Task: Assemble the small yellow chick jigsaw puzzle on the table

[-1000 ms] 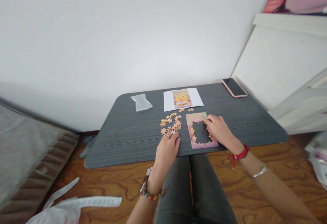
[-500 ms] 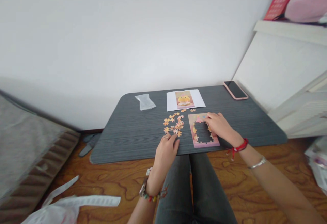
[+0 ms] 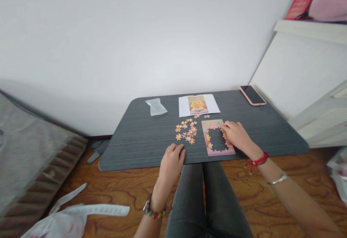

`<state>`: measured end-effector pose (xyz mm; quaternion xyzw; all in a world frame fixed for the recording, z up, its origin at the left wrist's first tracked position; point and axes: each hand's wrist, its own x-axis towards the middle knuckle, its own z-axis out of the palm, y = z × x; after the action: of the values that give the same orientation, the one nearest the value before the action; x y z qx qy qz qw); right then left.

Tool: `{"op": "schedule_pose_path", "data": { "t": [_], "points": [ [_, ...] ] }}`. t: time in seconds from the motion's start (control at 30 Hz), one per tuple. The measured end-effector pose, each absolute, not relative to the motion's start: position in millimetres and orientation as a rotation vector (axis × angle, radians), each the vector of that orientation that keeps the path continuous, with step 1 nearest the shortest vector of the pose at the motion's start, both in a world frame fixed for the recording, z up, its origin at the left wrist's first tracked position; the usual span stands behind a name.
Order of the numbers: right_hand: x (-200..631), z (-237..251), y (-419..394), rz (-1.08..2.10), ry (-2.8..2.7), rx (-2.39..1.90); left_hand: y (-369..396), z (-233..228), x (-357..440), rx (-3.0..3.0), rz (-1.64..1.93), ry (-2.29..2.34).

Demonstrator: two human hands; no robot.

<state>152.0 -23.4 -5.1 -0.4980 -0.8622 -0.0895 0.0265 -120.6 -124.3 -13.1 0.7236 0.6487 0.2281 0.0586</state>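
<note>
Our right hand (image 3: 236,135) touches the upper right of the puzzle border (image 3: 221,153), perhaps steadying it; whether its fingertips pinch anything, we cannot tell. Our left hand (image 3: 172,159) lies slack at the front edge of the table (image 3: 146,140), gripping nothing visible, the loose pieces (image 3: 192,131) just beyond it, seemingly kept within reach. Tabletop stretches outward from each hand, leaving sideways room.

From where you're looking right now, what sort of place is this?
Probably a room in a home, perhaps a bedroom: there is a wood-patterned floor, what looks like the edge of a bed at the left, and a white cabinet at the right.
</note>
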Motion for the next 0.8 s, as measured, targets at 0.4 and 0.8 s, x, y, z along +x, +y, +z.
{"op": "schedule_pose_path", "data": {
  "t": [0.4,0.8],
  "points": [
    [91,0,-92,-0.034,-2.423,-1.276,-120,-9,-117,2.178,0.739,1.969],
    [36,-3,-93,0.107,-2.391,-1.348,-122,-4,-131,2.087,0.684,2.044]
  ]
}}
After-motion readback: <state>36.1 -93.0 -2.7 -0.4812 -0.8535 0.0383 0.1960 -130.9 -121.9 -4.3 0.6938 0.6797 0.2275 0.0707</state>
